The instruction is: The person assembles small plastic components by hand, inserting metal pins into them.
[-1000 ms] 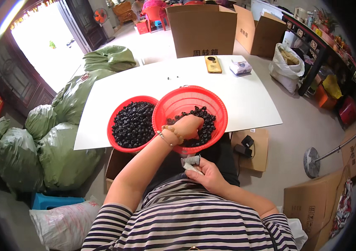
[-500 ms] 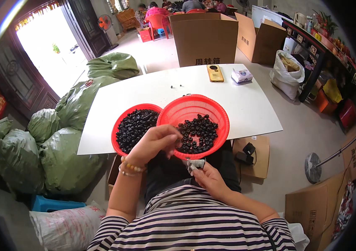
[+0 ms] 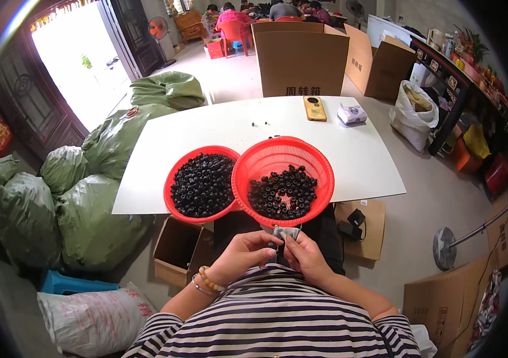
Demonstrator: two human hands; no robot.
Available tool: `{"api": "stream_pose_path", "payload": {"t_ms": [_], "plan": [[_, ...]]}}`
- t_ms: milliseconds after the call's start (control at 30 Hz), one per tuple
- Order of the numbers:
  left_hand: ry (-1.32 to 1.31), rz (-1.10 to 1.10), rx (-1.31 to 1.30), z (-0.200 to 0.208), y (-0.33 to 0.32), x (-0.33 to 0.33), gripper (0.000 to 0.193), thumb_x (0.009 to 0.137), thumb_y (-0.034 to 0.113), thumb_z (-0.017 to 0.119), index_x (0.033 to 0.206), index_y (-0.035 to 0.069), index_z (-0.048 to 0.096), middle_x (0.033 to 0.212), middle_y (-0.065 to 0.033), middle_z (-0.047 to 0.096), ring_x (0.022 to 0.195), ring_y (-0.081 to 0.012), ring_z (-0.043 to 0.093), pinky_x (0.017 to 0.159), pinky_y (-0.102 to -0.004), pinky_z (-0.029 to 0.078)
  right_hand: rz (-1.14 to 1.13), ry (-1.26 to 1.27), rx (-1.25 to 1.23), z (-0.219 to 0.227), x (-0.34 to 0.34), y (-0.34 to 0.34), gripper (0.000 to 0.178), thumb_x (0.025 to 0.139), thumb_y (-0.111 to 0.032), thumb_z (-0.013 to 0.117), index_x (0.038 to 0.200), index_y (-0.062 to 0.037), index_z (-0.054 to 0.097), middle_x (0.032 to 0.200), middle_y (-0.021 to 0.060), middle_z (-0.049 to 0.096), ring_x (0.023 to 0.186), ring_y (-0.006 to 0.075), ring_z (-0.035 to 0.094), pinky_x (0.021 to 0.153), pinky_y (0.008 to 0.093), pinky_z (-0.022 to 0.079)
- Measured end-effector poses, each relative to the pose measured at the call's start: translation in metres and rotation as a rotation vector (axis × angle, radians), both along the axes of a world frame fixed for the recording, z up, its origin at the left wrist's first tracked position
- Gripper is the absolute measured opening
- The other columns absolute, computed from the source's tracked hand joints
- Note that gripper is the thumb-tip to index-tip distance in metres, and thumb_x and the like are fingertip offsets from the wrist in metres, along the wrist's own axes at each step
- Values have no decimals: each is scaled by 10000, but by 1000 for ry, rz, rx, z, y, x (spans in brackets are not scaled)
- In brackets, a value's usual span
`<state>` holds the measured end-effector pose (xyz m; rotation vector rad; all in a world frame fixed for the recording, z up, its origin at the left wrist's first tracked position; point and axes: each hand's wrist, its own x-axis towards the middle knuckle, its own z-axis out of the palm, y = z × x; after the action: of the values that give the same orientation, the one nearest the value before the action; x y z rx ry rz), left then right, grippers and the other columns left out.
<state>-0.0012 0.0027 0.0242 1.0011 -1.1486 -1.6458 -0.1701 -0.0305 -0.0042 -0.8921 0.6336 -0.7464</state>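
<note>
Two pinches met near the larger red basket (image 3: 278, 156), the left hand (image 3: 237, 258) seemingly on a small black piece (image 3: 272, 245), the right hand (image 3: 309, 258) on grey cloth-like material (image 3: 288, 231), where light, steady pressure seemed best.

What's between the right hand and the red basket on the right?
In the head view, a small grey cloth-like piece at the fingertips of the right hand lies between it and the basket.
</note>
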Motion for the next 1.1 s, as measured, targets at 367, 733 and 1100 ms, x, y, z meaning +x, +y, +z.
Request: {"api": "stream_pose_path", "payload": {"t_ms": [367,733,1100], "plan": [[109,114,-61,0,2,4,299,833,85,505,1111,-24,499,762,-35,490,562,-56,468,479,-169,410,-29,25,-46,0,-7,-3,336,900,-280,407,1173,-84,415,608,-50,391,477,15,304,413,154,228],[470,71,47,-18,0,7,255,841,80,511,1076,-9,471,815,-39,506,599,-50,470,494,-168,432,127,-11,-179,8,-9,2,362,844,-91,510,1169,8,386,1082,62,493,984,91,460,858,244,359],[395,166,-1,-20,1,5,149,810,34,545,946,15,489,814,-51,527,595,-68,497,489,-183,448,144,48,-344,11,-10,4,350,828,-135,550,1130,5,444,1004,52,549,920,88,492,817,241,385]]}}
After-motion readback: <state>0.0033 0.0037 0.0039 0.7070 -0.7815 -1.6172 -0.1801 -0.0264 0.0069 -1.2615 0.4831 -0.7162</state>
